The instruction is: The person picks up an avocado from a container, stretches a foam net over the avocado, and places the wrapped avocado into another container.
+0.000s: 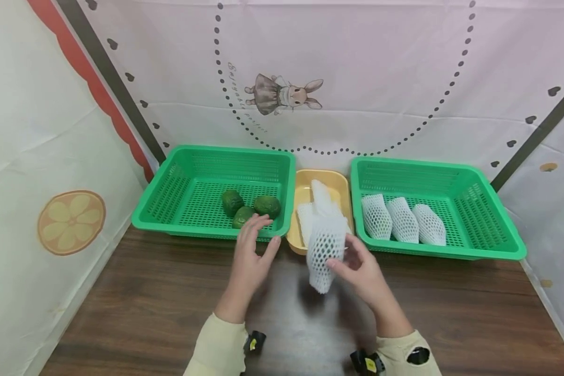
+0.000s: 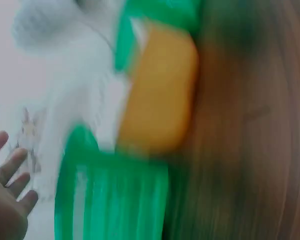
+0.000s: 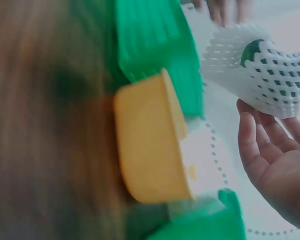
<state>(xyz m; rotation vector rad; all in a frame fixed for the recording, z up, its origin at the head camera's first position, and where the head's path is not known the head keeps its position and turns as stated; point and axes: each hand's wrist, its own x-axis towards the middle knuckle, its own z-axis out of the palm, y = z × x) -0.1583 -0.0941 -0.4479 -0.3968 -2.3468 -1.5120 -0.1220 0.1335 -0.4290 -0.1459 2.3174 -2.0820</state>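
A dark green avocado (image 3: 250, 53) sits inside a white foam net (image 1: 326, 250) at the center of the frame, raised over the tabletop's far part; the mesh is an open diamond lattice, drawn narrow at its lower end, and green shows through the holes. The right hand (image 1: 363, 269) grips its right side, thumb in front and fingers behind. The left hand (image 1: 250, 255) holds nothing, thumb and fingers spread wide, near the front rim of the green basket (image 1: 183, 228) at left, where three bare avocados (image 1: 267, 206) lie toward the right front corner. A yellow tray (image 1: 304, 185) with more white nets (image 1: 305, 215) stands between that basket and the second green basket (image 1: 451, 252) at right, leaving little gap at either edge. Three netted fruits (image 1: 402, 220) line that basket's left half; its right half offers room. Dark wood tabletop (image 1: 160, 292) stretches outward beside both forearms.
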